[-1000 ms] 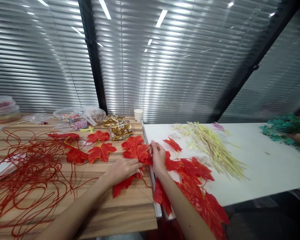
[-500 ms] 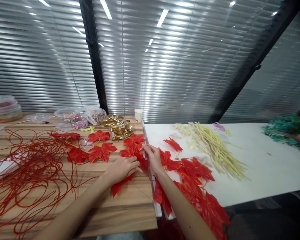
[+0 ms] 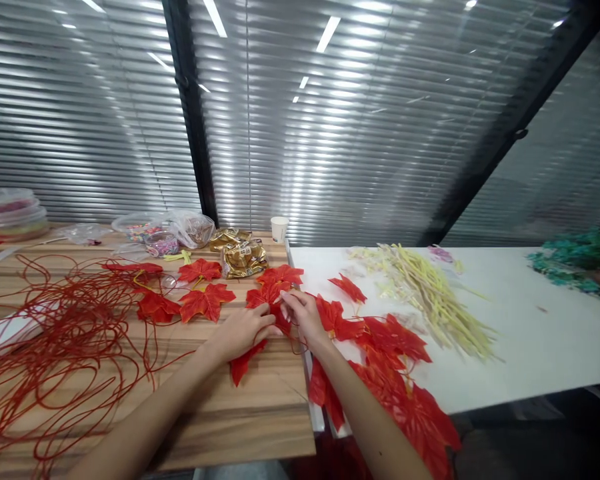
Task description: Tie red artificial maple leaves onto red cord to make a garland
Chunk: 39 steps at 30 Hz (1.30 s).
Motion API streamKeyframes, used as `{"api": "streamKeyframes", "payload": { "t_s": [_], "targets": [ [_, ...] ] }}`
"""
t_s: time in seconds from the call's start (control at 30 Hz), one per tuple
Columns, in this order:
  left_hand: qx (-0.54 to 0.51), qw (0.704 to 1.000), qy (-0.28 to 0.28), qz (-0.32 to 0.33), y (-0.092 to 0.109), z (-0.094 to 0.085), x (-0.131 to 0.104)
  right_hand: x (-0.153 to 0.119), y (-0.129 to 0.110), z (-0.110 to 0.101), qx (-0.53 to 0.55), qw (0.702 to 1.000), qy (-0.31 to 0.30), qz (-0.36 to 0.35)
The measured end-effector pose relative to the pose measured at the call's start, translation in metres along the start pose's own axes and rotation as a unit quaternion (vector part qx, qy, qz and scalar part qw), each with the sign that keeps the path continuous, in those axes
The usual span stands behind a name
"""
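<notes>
Red cloth maple leaf (image 3: 271, 293) pinched between left hand (image 3: 243, 330) and right hand (image 3: 304, 317), both grips narrow on leaf, low over wooden bench (image 3: 220, 407). Red wire tangle (image 3: 55, 333) spread far left.

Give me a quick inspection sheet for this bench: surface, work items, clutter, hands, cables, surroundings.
Surface: wooden table butted against a white table.
Work items: red leaves under both hands; more red leaves across the seam.
Clutter: gold wrappers, plastic bags, paper cup, yellow stems.
Hands: left hand and right hand both pinch the leaves.
Cables: tangled red wire, left.
Surroundings: closed blinds; green foliage, far right.
</notes>
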<state>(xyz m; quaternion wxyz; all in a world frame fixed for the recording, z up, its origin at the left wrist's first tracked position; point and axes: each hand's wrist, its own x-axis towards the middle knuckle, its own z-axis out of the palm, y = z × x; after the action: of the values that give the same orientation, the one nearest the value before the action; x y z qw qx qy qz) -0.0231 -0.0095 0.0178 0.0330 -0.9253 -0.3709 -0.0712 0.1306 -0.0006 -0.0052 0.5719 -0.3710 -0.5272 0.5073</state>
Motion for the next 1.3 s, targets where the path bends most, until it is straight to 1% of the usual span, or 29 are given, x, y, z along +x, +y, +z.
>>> {"api": "streamKeyframes", "payload": {
  "t_s": [0.17, 0.43, 0.67, 1.0, 1.3],
  "targets": [
    [-0.017, 1.000, 0.008, 0.000, -0.001, 0.001, 0.000, 0.000, 0.000, 0.000, -0.006, 1.000, -0.003, 0.016],
    [-0.046, 0.999, 0.013, 0.001, -0.002, 0.004, 0.000, 0.000, 0.000, 0.001, -0.003, 1.000, -0.011, 0.006],
    [-0.065, 0.998, 0.016, 0.011, -0.003, 0.008, 0.000, 0.001, 0.003, 0.003, 0.003, 0.999, -0.033, -0.010],
    [-0.060, 0.998, 0.019, 0.009, -0.003, 0.011, -0.001, 0.002, 0.003, 0.004, -0.022, 0.999, -0.045, -0.012],
    [-0.022, 1.000, 0.013, 0.008, -0.004, 0.014, -0.002, 0.000, 0.004, 0.004, -0.023, 0.997, -0.070, -0.003]
  ]
}}
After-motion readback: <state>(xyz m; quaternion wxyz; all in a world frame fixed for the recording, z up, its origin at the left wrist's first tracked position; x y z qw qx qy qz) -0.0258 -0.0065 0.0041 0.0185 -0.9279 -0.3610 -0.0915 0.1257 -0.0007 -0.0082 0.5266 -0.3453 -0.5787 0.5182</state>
